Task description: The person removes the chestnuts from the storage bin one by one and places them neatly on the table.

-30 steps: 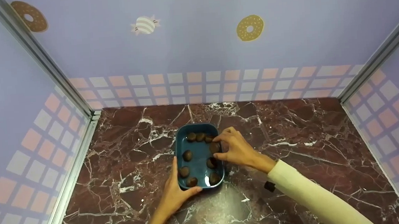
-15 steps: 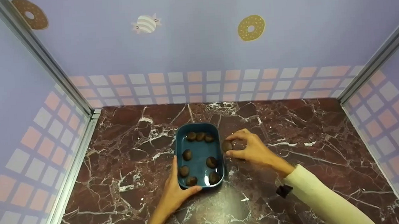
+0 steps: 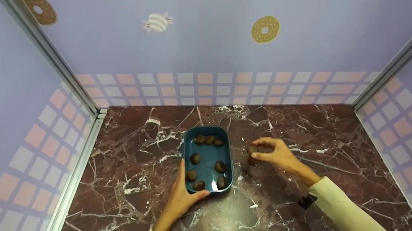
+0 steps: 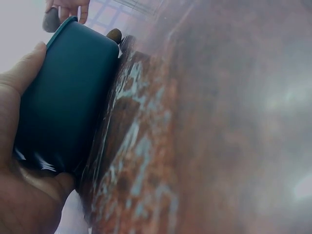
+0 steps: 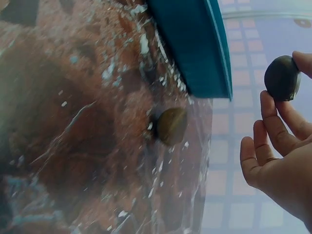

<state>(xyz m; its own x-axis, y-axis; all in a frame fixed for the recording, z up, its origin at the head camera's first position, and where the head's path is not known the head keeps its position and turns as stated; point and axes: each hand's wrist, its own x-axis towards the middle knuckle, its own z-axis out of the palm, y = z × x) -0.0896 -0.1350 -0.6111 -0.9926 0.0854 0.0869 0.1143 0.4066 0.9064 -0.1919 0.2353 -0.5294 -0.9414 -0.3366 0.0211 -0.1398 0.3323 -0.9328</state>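
Observation:
A deep teal rectangular dish point(image 3: 206, 125) with rounded corners stands on the table. Inside it lie three chestnuts in a row at the far end and several more along its sides, such as a chestnut point(image 3: 220, 166) at right. My left hand point(image 3: 180, 200) grips the dish at its near left corner, thumb over the near rim and fingers along the left wall. Right of the dish, my right hand point(image 3: 277, 156) pinches one chestnut point(image 5: 282, 78) between thumb and fingertips, above the table. Below it, another chestnut point(image 5: 172, 126) rests on the table.
The table point(image 3: 136, 207) has a dark red marbled top with white veins. A lilac wall point(image 3: 208, 50) with printed sweets and checks closes the back. Side panels stand left and right, with metal rails at the corners.
My right hand has lifted a chestnut out of the dish's right side and carried it right, over the table. My left hand keeps its grip on the dish. The head view has shifted slightly.

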